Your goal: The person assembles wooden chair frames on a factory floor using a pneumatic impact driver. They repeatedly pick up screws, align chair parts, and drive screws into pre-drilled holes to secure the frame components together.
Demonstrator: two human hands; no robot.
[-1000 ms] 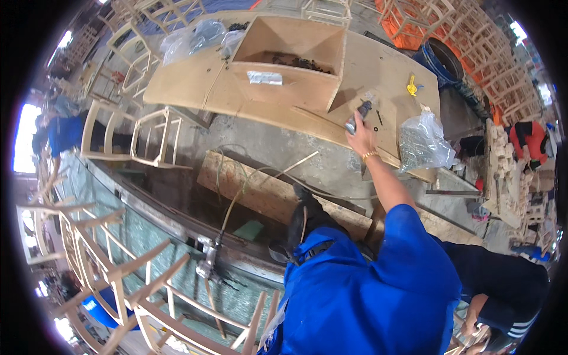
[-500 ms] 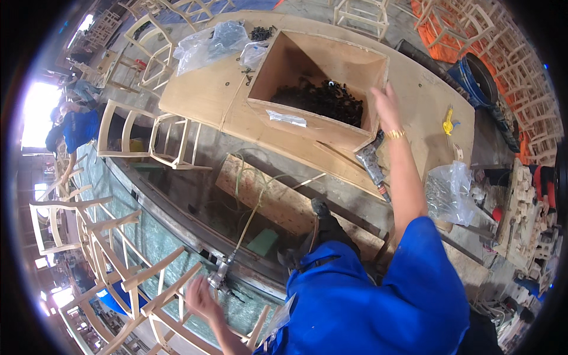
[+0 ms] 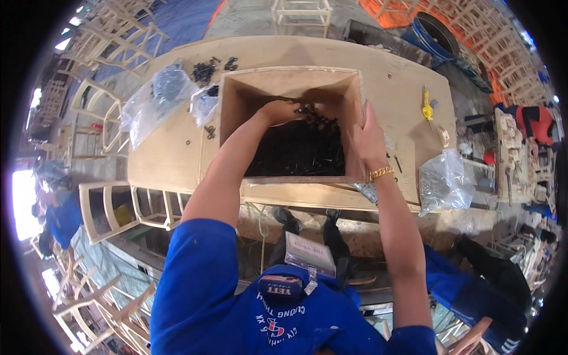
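Left hand curls at dark parts; right hand touches the wooden box; both grips' closure unclear; lettered badge below.

Showing white lettering and a small emblem on the blue shirt, bearing print on pale badge and dark patch.

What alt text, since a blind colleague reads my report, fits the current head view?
A person's left hand reaches into an open wooden box of small dark parts, while the right hand touches its right edge. The box stands on a table, with clear bags to either side and a yellow object at right.
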